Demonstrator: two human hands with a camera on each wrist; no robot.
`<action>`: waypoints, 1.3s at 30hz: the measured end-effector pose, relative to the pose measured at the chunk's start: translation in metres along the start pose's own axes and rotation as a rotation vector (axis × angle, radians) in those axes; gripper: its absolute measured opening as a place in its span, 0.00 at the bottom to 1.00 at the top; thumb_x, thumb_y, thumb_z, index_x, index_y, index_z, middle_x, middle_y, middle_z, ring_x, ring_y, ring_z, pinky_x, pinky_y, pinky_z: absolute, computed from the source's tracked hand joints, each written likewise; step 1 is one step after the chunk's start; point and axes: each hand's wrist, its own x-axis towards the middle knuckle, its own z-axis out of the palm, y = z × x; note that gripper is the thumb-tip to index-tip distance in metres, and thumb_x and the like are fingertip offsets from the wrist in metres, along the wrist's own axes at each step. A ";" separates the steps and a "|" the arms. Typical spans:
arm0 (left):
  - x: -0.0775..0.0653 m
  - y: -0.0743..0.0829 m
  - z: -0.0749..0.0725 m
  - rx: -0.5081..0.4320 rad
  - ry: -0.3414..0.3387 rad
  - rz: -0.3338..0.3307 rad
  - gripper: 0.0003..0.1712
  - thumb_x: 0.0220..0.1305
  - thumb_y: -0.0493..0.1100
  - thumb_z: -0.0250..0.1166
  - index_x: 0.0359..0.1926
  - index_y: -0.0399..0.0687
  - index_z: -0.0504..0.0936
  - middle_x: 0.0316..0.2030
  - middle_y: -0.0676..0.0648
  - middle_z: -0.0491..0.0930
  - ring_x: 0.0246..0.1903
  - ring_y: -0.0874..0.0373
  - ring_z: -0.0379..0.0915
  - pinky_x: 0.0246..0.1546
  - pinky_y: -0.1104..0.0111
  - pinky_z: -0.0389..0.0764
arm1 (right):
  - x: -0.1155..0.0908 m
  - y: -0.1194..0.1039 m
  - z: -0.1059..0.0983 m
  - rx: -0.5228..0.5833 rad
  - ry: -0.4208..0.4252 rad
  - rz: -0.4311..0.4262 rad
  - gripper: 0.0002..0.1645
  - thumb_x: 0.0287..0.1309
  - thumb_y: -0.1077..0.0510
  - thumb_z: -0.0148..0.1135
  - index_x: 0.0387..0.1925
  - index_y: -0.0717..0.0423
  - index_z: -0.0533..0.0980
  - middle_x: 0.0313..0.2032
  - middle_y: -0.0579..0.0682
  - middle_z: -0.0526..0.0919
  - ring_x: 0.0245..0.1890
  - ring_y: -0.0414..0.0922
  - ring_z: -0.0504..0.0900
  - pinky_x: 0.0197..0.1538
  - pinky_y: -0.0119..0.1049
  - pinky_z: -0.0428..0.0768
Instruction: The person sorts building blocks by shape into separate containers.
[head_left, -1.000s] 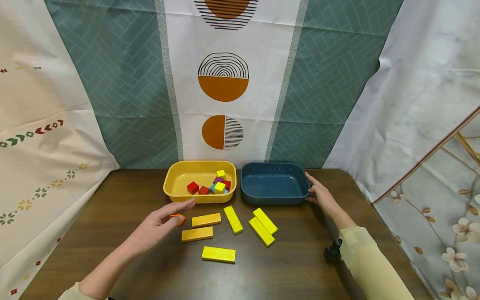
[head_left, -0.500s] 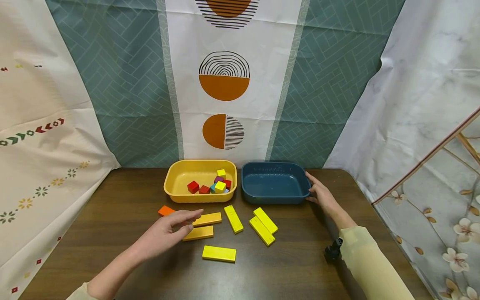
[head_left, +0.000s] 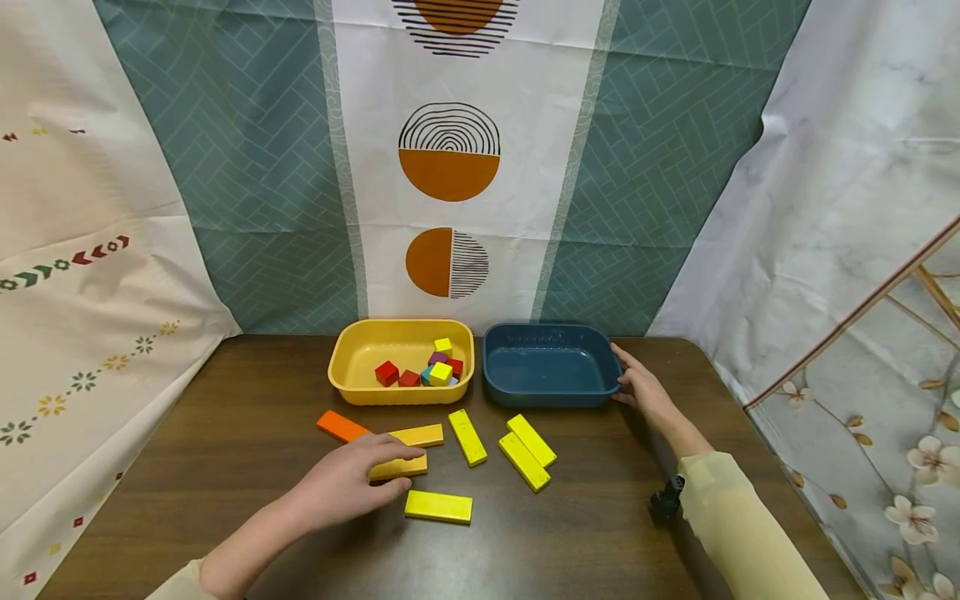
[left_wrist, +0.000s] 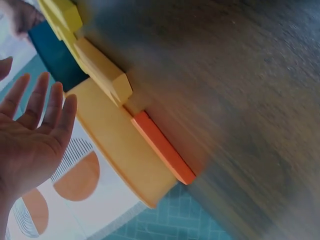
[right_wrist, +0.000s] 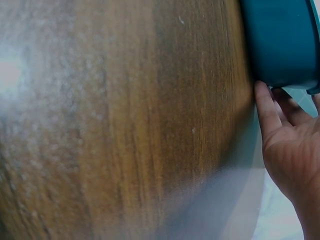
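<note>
My left hand (head_left: 357, 483) reaches over the tabletop with its fingers spread and nothing in its grasp. Its thumb tip is close to a bright yellow block (head_left: 438, 507), and its fingers overlap two light-orange blocks, the nearer block (head_left: 408, 465) and the farther block (head_left: 422, 435). A deep-orange block (head_left: 342, 426) lies just beyond the knuckles; the left wrist view also shows this orange block (left_wrist: 163, 147). At the right end of the dark blue tray (head_left: 547, 398), my right hand (head_left: 647, 398) rests its fingers on the tray's outer side. The right wrist view shows those fingers nearly straight.
A yellow tray (head_left: 352, 358) stands left of the blue one, holding several small coloured cubes. Another yellow block (head_left: 467, 437) lies before the trays, and two more yellow blocks (head_left: 523, 462) lie side by side to its right. A patterned cloth (head_left: 450, 83) hangs behind the table.
My left hand has set down the orange block left of the light-orange ones, then moved right and nearer over the blocks. My right hand has stayed at the blue tray.
</note>
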 end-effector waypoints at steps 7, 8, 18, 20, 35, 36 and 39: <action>0.007 0.003 0.011 0.219 -0.030 0.121 0.21 0.64 0.53 0.70 0.57 0.61 0.87 0.51 0.58 0.81 0.51 0.59 0.73 0.51 0.57 0.81 | 0.000 0.000 0.000 -0.001 -0.006 -0.001 0.42 0.69 0.66 0.36 0.83 0.48 0.46 0.78 0.65 0.47 0.68 0.62 0.63 0.65 0.57 0.72; 0.007 0.003 0.012 0.239 -0.030 0.137 0.20 0.63 0.52 0.71 0.57 0.60 0.87 0.50 0.58 0.82 0.50 0.59 0.73 0.50 0.58 0.81 | 0.000 0.000 0.000 0.002 -0.005 0.000 0.42 0.69 0.66 0.36 0.83 0.48 0.46 0.78 0.65 0.47 0.68 0.62 0.63 0.66 0.58 0.71; 0.014 0.002 0.025 0.371 -0.003 0.230 0.22 0.59 0.57 0.74 0.52 0.55 0.89 0.43 0.58 0.82 0.46 0.57 0.73 0.49 0.59 0.79 | 0.000 -0.003 0.000 0.005 -0.007 0.001 0.42 0.69 0.66 0.37 0.83 0.48 0.46 0.80 0.62 0.45 0.69 0.63 0.62 0.67 0.60 0.70; 0.015 0.001 0.028 0.390 -0.004 0.235 0.23 0.58 0.58 0.75 0.51 0.55 0.89 0.42 0.58 0.82 0.45 0.58 0.73 0.49 0.59 0.79 | 0.000 -0.002 0.000 0.007 -0.005 -0.001 0.42 0.69 0.66 0.37 0.83 0.48 0.47 0.79 0.63 0.45 0.68 0.63 0.62 0.66 0.59 0.71; 0.019 0.001 0.038 0.453 -0.033 0.248 0.23 0.55 0.62 0.76 0.47 0.56 0.88 0.37 0.59 0.77 0.40 0.59 0.67 0.39 0.64 0.72 | -0.004 -0.012 0.003 0.050 -0.015 0.004 0.42 0.68 0.69 0.35 0.82 0.54 0.45 0.79 0.66 0.43 0.69 0.68 0.59 0.68 0.68 0.62; 0.019 0.001 0.038 0.453 -0.035 0.249 0.23 0.55 0.62 0.76 0.47 0.56 0.88 0.37 0.59 0.77 0.39 0.59 0.67 0.39 0.64 0.72 | -0.004 -0.013 0.003 0.057 -0.014 0.005 0.42 0.68 0.69 0.35 0.82 0.55 0.45 0.79 0.66 0.43 0.70 0.67 0.59 0.68 0.69 0.61; 0.019 0.002 0.039 0.452 -0.038 0.253 0.22 0.55 0.61 0.76 0.46 0.56 0.88 0.36 0.59 0.77 0.39 0.59 0.67 0.40 0.64 0.72 | -0.004 -0.011 0.003 0.049 -0.012 0.006 0.42 0.68 0.69 0.35 0.82 0.54 0.46 0.79 0.65 0.43 0.70 0.65 0.58 0.68 0.67 0.63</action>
